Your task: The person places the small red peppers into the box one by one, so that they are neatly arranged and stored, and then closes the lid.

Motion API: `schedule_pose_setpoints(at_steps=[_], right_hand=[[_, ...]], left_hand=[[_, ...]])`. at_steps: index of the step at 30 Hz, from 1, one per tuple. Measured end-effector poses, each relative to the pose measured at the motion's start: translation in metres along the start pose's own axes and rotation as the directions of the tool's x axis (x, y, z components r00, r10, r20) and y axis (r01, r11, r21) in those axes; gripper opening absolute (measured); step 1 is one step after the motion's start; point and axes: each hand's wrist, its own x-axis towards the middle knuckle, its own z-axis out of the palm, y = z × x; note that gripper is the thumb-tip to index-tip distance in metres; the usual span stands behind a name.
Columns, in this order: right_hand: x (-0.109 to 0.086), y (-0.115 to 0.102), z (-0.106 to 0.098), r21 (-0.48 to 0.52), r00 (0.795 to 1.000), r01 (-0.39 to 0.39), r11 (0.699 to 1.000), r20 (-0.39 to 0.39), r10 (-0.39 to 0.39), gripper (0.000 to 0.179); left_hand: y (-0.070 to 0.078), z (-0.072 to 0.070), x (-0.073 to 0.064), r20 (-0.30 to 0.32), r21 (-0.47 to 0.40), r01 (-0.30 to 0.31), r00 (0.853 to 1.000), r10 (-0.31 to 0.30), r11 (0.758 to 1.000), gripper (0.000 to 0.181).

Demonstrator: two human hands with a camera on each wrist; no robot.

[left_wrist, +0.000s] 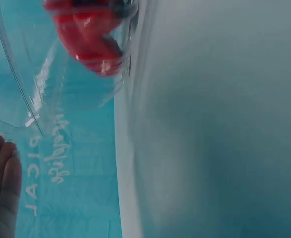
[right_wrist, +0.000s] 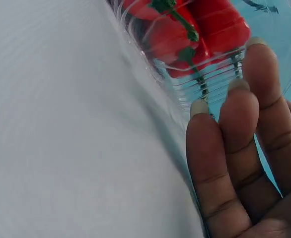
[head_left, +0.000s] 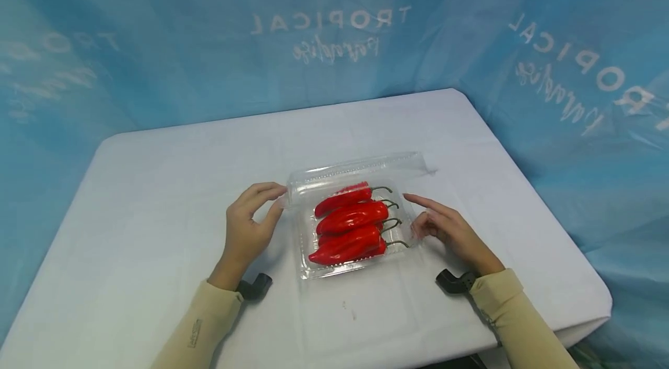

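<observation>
A clear plastic clamshell container (head_left: 307, 261) sits on the table holding several red peppers (head_left: 351, 218) with green stems. Its clear lid (head_left: 360, 168) stands partly raised at the far side. My left hand (head_left: 251, 229) is at the left side, its thumb and fingertips pinching the lid's edge. In the left wrist view, its fingers (left_wrist: 4, 183) meet the clear plastic edge. On the opposite side my right hand (head_left: 444, 226) reaches in with its index finger extended. The right wrist view shows loosely bent fingers (right_wrist: 237, 119) against or close beside the ribbed container wall; exact contact is unclear.
A white cloth covers the table (head_left: 157, 212). Blue printed curtains (head_left: 334, 84) hang behind it and along its sides. A black wrist mount (head_left: 255, 287) sticks out under the left wrist, and another wrist mount (head_left: 453, 282) under the right.
</observation>
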Motion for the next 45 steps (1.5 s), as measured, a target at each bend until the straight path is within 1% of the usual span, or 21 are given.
schedule_pose_setpoints(at_steps=[4,8,9,12,15,18,20,22,23,25,26,27,28,30,32,33,34,35,38,42,45], right_hand=[[0.0,-0.004,-0.003,0.091,1.0,0.002,0.996,-0.018,-0.001,0.052],[0.0,-0.006,-0.006,0.104,1.0,-0.017,0.994,-0.013,0.018,0.053],[0.0,-0.006,-0.006,0.087,1.0,-0.029,0.996,-0.011,0.03,0.053],[0.002,-0.006,-0.009,0.04,0.998,-0.067,0.997,0.023,0.066,0.059],[0.006,-0.006,-0.011,0.012,0.993,-0.105,0.994,0.062,0.104,0.07],[0.008,-0.007,-0.01,0.042,0.986,-0.121,0.992,0.125,0.115,0.079],[0.008,-0.008,-0.009,0.068,0.981,-0.126,0.99,0.158,0.114,0.082],[0.008,-0.009,-0.007,0.078,0.977,-0.13,0.988,0.181,0.114,0.083],[0.008,-0.009,-0.007,0.081,0.976,-0.132,0.988,0.187,0.115,0.083],[0.007,-0.01,-0.006,0.085,0.975,-0.135,0.987,0.189,0.117,0.082],[0.007,-0.01,-0.006,0.08,0.975,-0.137,0.987,0.187,0.12,0.082],[0.007,-0.01,-0.006,0.072,0.975,-0.138,0.988,0.184,0.123,0.081],[0.006,-0.011,-0.006,0.069,0.975,-0.138,0.988,0.183,0.123,0.081],[0.006,-0.012,-0.006,0.067,0.976,-0.138,0.988,0.179,0.124,0.081],[0.005,-0.012,-0.007,0.075,0.975,-0.136,0.988,0.187,0.12,0.084],[0.004,-0.013,-0.007,0.083,0.973,-0.137,0.987,0.196,0.119,0.086],[0.004,-0.013,-0.007,0.096,0.97,-0.14,0.985,0.211,0.117,0.087],[0.003,-0.012,-0.007,0.109,0.967,-0.143,0.984,0.228,0.116,0.09],[0.002,-0.011,-0.007,0.138,0.956,-0.142,0.98,0.277,0.099,0.095],[0.002,-0.01,-0.008,0.16,0.953,-0.135,0.978,0.292,0.084,0.096],[0.003,-0.01,-0.008,0.204,0.953,-0.154,0.967,0.288,0.091,0.097]], left_hand=[[0.004,-0.002,-0.006,0.054,-0.032,0.028,0.998,-0.026,0.999,0.02],[0.006,-0.002,-0.011,0.104,-0.023,0.026,0.994,-0.024,0.999,0.018],[0.007,-0.001,-0.012,0.117,-0.014,0.022,0.993,-0.021,1.0,0.02],[0.007,-0.001,-0.014,0.128,0.007,0.008,0.992,-0.009,1.0,0.024],[0.009,-0.002,-0.015,0.113,0.022,0.011,0.994,-0.013,1.0,0.025],[0.011,-0.005,-0.017,0.109,0.039,0.024,0.994,-0.028,0.999,0.027],[0.014,-0.007,-0.022,0.124,0.049,0.039,0.991,-0.045,0.998,0.03],[0.019,-0.01,-0.029,0.158,0.049,0.071,0.984,-0.078,0.996,0.037],[0.023,-0.01,-0.034,0.181,0.046,0.097,0.978,-0.103,0.994,0.042],[0.032,-0.012,-0.043,0.238,0.018,0.164,0.957,-0.163,0.986,0.051],[0.037,-0.012,-0.048,0.272,-0.004,0.206,0.942,-0.197,0.978,0.055],[0.041,-0.012,-0.053,0.308,-0.032,0.255,0.922,-0.233,0.967,0.058],[0.046,-0.013,-0.057,0.342,-0.064,0.304,0.902,-0.265,0.951,0.062],[0.053,-0.012,-0.063,0.4,-0.155,0.387,0.866,-0.301,0.909,0.068],[0.058,-0.011,-0.066,0.433,-0.228,0.445,0.843,-0.319,0.866,0.071],[0.059,-0.011,-0.068,0.44,-0.259,0.463,0.838,-0.323,0.848,0.073],[0.06,-0.01,-0.069,0.445,-0.285,0.475,0.835,-0.324,0.832,0.074],[0.061,-0.01,-0.07,0.447,-0.302,0.483,0.833,-0.325,0.822,0.075],[0.061,-0.008,-0.073,0.442,-0.334,0.487,0.837,-0.323,0.807,0.076],[0.061,-0.006,-0.075,0.434,-0.394,0.472,0.852,-0.293,0.789,0.078],[0.062,-0.004,-0.077,0.42,-0.441,0.459,0.865,-0.275,0.772,0.079]])
